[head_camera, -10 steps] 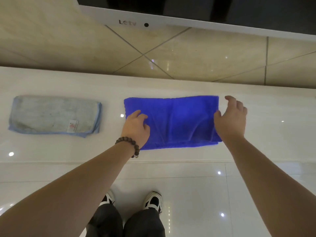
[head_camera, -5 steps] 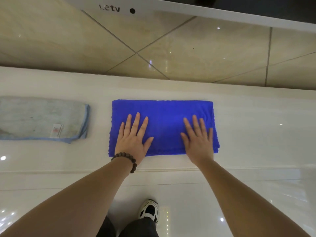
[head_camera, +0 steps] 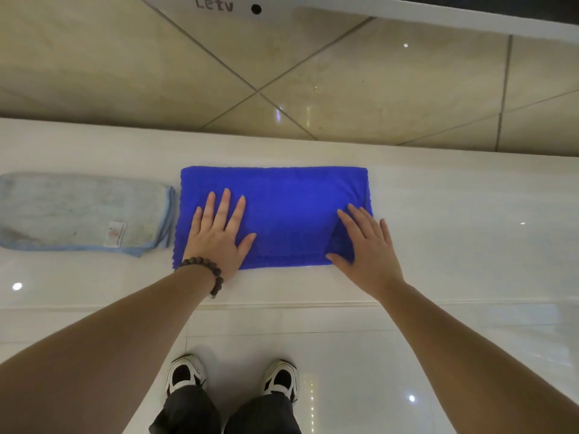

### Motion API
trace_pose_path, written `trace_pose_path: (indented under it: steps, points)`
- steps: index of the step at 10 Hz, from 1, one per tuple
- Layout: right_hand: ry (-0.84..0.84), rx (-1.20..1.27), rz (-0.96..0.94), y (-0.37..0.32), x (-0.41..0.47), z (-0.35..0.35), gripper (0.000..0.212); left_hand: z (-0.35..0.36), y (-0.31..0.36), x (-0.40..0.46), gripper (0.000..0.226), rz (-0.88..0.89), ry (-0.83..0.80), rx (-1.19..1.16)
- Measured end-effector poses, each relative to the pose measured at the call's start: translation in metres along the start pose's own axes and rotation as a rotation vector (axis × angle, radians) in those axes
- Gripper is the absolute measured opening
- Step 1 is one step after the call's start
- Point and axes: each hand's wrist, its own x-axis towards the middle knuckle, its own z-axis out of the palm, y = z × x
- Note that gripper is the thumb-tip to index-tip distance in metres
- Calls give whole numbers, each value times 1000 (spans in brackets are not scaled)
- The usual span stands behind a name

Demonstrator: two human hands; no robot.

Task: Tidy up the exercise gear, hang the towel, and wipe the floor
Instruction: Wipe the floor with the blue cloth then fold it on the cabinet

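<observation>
Item: folded blue towel (head_camera: 282, 211) on white ledge (head_camera: 454, 220), just beside grey cloth (head_camera: 81, 211); my left hand (head_camera: 219, 236) and right hand (head_camera: 366, 245) press flat, fingers spread; I judge sliding could undo the fold.

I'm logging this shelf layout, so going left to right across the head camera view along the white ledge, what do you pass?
pale blue cloth → left hand, flat on the blue towel → right hand, flat on the towel's right end → bare white ledge
</observation>
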Motion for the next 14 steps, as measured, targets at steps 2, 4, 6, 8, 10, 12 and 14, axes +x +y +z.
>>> trace_pose_path:
  steps: [2, 4, 6, 8, 10, 12, 14]
  points:
    - [109, -147, -47, 31, -15, -7, 36, -2, 1, 0, 72, 0, -27, 20]
    - [174, -261, 118, 45, -23, -26, 27, -2, 0, -1, 72, 11, -16, 16]
    - [233, 60, 301, 11, -18, -21, 24, -1, 1, -2, 72, 9, 6, 27]
    - [60, 201, 442, -19, 5, -15, 25, 1, 0, -1, 72, 15, 4, 40]
    - [164, 247, 520, -10, 3, -21, 23, 1, 0, -2, 72, 17, 10, 33]
    - [190, -7, 405, -12, 2, -14, 26, 2, -2, -3, 73, 26, 29, 47]
    - [44, -79, -69, -90, 31, 25, 47, 6, -6, -6, 68, 40, 89, 64]
